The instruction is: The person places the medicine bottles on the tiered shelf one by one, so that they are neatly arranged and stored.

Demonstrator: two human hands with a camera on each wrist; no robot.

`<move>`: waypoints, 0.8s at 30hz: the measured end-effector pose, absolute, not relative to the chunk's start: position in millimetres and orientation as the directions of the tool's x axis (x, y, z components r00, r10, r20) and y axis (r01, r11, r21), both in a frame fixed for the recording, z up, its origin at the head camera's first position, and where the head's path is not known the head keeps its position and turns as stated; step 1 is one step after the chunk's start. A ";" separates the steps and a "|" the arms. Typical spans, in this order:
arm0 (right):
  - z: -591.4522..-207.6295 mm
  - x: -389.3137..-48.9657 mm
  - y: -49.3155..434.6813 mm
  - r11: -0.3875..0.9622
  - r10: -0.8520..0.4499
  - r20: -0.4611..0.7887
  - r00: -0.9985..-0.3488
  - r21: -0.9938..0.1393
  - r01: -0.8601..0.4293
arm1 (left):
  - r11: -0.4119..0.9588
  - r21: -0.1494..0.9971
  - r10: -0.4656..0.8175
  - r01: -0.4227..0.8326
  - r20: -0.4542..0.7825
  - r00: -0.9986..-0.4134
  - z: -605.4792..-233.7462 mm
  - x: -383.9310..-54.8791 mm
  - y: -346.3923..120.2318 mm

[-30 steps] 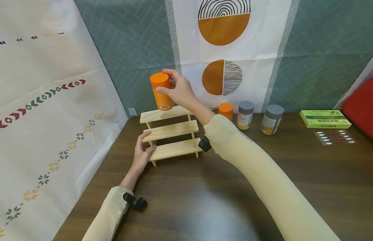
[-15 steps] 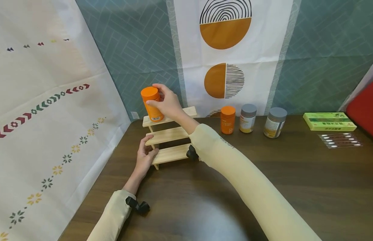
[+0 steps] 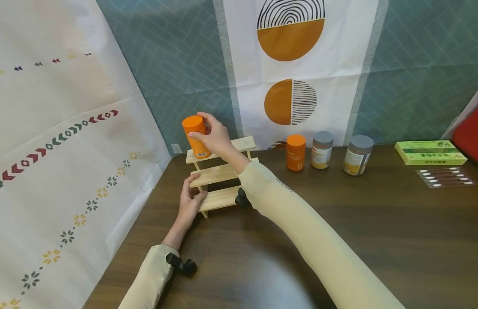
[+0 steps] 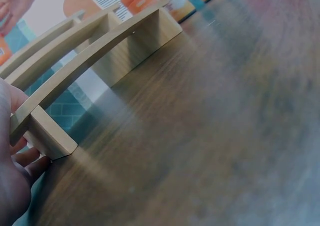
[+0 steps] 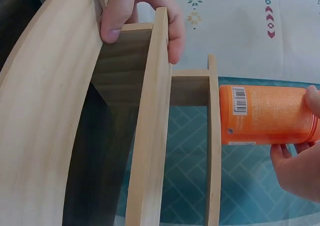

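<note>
An orange bottle [image 3: 196,138] with an orange lid stands at the left end of the top step of a three-step wooden rack [image 3: 216,174]. My right hand [image 3: 216,135] grips it near the lid, thumb in front and fingers behind. In the right wrist view the base of the bottle [image 5: 265,113] meets the top board. Down at the rack's left side, my left hand [image 3: 189,201] holds the ends of the lower steps, thumb at the bottom step and fingers at the middle one. The left wrist view shows its fingers [image 4: 30,161] around the rack's leg.
Right of the rack stand a second orange bottle [image 3: 295,153] and two grey-lidded jars, one white-labelled [image 3: 322,150], the other wider [image 3: 358,155]. Farther right lie a green box [image 3: 431,152] and a clear packet of cotton swabs [image 3: 445,177]. Fabric hangs behind and at left.
My right hand has brought the orange bottle down and slightly left, from above the rack onto its top step. My left hand keeps its hold on the rack's left side.
</note>
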State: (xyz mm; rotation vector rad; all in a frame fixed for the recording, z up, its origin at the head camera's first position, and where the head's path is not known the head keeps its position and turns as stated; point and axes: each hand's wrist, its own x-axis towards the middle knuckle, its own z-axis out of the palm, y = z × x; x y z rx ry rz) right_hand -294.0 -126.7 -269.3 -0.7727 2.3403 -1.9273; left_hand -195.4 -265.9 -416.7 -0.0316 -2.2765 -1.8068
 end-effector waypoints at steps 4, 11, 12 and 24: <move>-271.9 -294.9 -128.5 0.113 -0.377 0.294 -0.878 -0.927 -0.358 | 0.250 0.957 -0.145 0.150 0.190 -0.971 -417.8 -196.3 -264.4; -275.3 -296.9 -129.7 0.063 -0.360 0.288 -0.888 -0.941 -0.331 | 0.265 0.954 -0.155 0.140 0.185 -0.970 -419.5 -195.7 -264.2; -275.5 -297.1 -129.1 0.062 -0.360 0.287 -0.888 -0.942 -0.329 | 0.264 0.954 -0.155 0.140 0.185 -0.970 -419.8 -195.7 -264.1; -278.5 -292.7 -107.2 0.035 -0.342 0.273 -0.899 -0.952 -0.303 | 0.239 0.957 -0.141 0.166 0.203 -0.969 -420.9 -199.1 -265.1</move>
